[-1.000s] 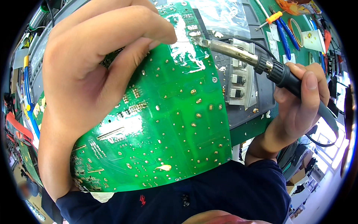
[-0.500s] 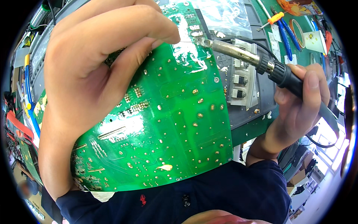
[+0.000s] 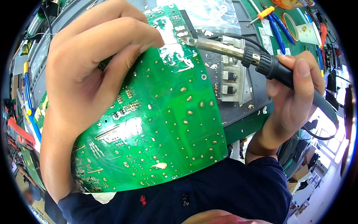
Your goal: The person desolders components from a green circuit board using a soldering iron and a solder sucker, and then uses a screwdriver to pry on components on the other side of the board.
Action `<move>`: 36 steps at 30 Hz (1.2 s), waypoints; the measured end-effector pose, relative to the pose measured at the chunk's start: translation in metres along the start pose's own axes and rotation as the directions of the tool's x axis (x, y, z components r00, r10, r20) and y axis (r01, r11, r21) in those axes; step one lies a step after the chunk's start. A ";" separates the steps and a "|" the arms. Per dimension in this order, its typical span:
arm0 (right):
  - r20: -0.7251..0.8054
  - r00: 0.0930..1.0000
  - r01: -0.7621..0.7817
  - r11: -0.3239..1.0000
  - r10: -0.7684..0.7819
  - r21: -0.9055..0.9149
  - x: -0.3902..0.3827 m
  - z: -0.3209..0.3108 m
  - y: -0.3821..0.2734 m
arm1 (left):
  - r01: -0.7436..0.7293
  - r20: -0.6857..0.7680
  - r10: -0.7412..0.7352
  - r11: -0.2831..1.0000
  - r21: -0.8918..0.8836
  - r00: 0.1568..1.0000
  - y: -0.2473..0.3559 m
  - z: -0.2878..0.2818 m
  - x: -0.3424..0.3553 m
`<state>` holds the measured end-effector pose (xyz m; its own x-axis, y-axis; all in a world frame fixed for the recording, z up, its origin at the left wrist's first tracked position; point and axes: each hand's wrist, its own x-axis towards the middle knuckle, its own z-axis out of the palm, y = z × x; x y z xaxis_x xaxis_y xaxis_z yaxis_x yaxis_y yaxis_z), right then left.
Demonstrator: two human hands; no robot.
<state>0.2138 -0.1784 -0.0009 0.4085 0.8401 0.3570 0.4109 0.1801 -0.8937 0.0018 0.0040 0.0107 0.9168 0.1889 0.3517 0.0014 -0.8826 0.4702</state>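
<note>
A large green circuit board (image 3: pixel 167 127) lies solder side up in front of me, with many shiny joints showing. My left hand (image 3: pixel 93 63) reaches over its upper left part, thumb and forefinger pinched on a thin solder wire (image 3: pixel 173 44). In my right hand (image 3: pixel 298 84) is a soldering iron (image 3: pixel 266 64), gripped by its dark handle. Its metal tip is at the board's upper right edge, close to the wire's end. Whether tip and wire touch is too fine to tell. The left hand hides some of the board.
Right of the board, a strip with several dark components (image 3: pixel 230 76) rests on a grey mat (image 3: pixel 250 117) among pale crumbs. Beyond are a clear plastic bag (image 3: pixel 218 16), an orange screwdriver (image 3: pixel 265 13), blue-handled pliers (image 3: pixel 278 33), a tape roll (image 3: pixel 290 27) and a white cup (image 3: pixel 308 35).
The whole scene sits slightly further left in the picture, bench items included. The iron tip and the pinched wire stay close together at the same area of the board.
</note>
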 end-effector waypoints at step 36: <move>-0.021 0.999 -0.043 0.998 0.042 -0.034 0.001 0.001 -0.003 | -0.011 -0.029 0.011 1.000 -0.018 1.000 0.001 0.005 0.002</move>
<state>0.2122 -0.1778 0.0016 0.4427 0.8359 0.3245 0.4202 0.1263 -0.8986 0.0057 0.0016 0.0075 0.9049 0.1918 0.3800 -0.0161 -0.8766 0.4810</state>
